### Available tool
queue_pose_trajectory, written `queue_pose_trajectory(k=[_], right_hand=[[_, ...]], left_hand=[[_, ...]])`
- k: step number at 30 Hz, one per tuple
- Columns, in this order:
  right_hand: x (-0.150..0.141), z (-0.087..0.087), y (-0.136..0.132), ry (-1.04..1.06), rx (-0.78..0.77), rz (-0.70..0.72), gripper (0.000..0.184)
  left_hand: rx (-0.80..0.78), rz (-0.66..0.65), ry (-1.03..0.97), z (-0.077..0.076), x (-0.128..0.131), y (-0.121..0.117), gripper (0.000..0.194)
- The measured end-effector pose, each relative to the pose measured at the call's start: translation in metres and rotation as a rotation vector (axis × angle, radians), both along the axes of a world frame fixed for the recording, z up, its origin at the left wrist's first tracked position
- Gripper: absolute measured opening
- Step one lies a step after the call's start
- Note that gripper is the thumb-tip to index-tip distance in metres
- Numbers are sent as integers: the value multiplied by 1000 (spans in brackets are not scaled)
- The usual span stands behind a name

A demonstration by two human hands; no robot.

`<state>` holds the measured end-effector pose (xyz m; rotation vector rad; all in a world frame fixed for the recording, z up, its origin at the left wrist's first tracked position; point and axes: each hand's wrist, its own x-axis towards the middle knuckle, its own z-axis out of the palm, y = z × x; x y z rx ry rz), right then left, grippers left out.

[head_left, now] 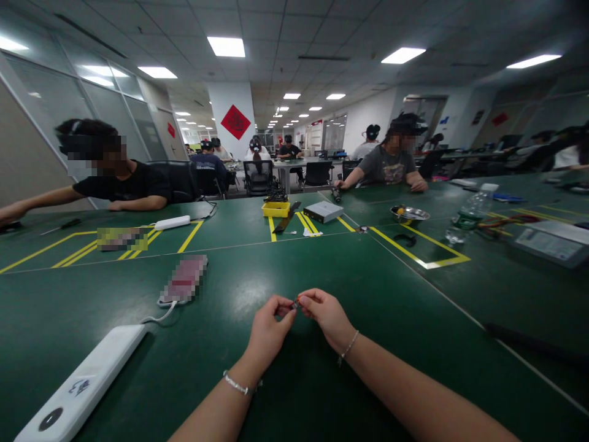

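My left hand [269, 328] and my right hand [327, 316] meet over the green table [221, 368], fingertips nearly touching. Between thumb and finger, my left hand pinches a tiny dark grey piece [295, 304]. A small orange piece [299, 299] shows at the fingertips of my right hand, which is also closed in a pinch. The two pieces touch or lie very close; whether they are joined I cannot tell. Both are too small to name, and the fingers cover much of them.
A phone [184, 279] is cabled to a white power bank [87, 380] at left. Farther off are a yellow tray [275, 210], a grey box [323, 212], a metal bowl [409, 214], a water bottle [472, 212] and a metal unit [554, 242]. Two people sit across the table.
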<state>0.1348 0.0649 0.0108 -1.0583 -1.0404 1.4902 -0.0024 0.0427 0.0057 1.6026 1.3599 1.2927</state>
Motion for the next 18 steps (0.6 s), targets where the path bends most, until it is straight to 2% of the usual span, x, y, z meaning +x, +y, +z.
queue_pose_trajectory(k=[7,14,18], right_hand=[[1,0,1,-114,132,-82,21],[1,1,-2,-256,191,-55,26],[2,3,-5,-316,291,-11,30]], left_hand=[[21,39,18,3,3,-3,7],[20,89,40,3,2,-2,6],[9,112,26,3,0,-3,6]])
